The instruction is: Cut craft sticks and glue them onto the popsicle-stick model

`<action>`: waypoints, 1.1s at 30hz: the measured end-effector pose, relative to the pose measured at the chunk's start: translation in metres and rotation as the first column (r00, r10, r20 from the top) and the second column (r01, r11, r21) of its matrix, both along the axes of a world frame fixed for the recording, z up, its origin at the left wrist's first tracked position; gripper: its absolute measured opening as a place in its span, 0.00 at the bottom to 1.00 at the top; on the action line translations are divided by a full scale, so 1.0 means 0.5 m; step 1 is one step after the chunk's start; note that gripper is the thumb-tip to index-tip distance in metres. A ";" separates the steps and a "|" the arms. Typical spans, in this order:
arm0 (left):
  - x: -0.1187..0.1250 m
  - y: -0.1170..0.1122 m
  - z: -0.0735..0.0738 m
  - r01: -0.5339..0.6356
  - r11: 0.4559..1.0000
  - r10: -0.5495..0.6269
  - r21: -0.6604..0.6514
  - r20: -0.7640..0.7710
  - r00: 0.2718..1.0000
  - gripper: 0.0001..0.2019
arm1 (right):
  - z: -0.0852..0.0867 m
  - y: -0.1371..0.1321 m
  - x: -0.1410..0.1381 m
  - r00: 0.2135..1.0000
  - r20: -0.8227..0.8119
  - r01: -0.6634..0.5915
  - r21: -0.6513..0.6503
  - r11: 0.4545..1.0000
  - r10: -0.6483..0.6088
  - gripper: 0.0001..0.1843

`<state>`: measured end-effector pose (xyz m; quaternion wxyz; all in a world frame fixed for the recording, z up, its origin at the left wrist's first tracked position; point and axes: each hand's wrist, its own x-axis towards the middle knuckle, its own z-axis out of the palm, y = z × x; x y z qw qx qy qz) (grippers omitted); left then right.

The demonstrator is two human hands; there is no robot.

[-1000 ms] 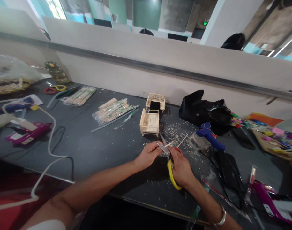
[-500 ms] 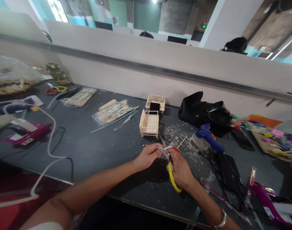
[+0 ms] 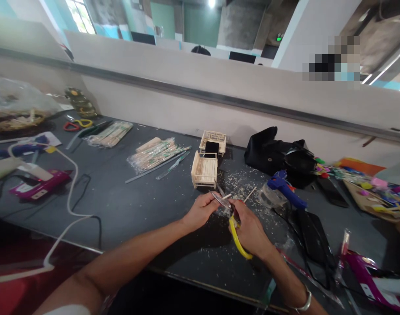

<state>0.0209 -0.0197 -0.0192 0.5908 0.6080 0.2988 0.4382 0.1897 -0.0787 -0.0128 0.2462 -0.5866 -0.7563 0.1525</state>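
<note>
My right hand (image 3: 252,229) is closed around scissors (image 3: 239,243) with a yellow handle loop, their blades apart and pointing up and left. Between the blades shows a short pale wooden stick (image 3: 227,196). My left hand (image 3: 201,211) pinches the stick's near end at the blades, its fingertips partly covering it. Just beyond the hands stands a miniature wooden bench (image 3: 205,170) made of thin sticks. Behind it is a second miniature piece with a lattice back (image 3: 214,138), partly hidden by a small black object (image 3: 212,148). A loose stick (image 3: 250,194) lies to the right.
Pale wood chips (image 3: 241,183) litter the dark table. Packets of sticks (image 3: 158,154) lie left, near a purple device (image 3: 39,184) with a white cable. To the right are a black bag (image 3: 275,148), a blue glue gun (image 3: 286,188) and a black phone-like object (image 3: 332,191).
The scissors have shifted slightly, and their blades stand at a somewhat different angle around the short stick. Both hands stay close together in nearly the same place.
</note>
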 end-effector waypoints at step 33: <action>-0.039 -0.002 0.029 0.490 0.574 0.229 0.656 -0.703 0.673 0.08 | 0.016 -0.011 -0.006 0.973 0.220 -0.176 0.537 0.825 0.065 0.19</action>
